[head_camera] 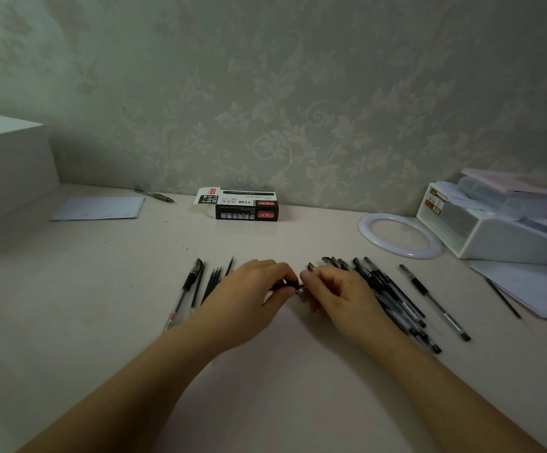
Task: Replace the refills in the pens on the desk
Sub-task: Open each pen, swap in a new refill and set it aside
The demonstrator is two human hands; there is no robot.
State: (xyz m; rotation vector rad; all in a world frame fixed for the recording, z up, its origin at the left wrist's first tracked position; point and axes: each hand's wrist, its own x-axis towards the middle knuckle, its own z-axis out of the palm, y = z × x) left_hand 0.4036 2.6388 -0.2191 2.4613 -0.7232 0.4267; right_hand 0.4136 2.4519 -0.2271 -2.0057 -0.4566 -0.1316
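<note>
Head view: refill box (246, 207) on desk (102, 289) reads "1120".

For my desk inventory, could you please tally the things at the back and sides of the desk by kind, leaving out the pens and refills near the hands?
Refill box: 1
White ring: 1
White organiser tray: 1
Blue-grey paper sheet: 1
Lone pen by the wall: 1
Large white box: 1
Total: 6
</note>
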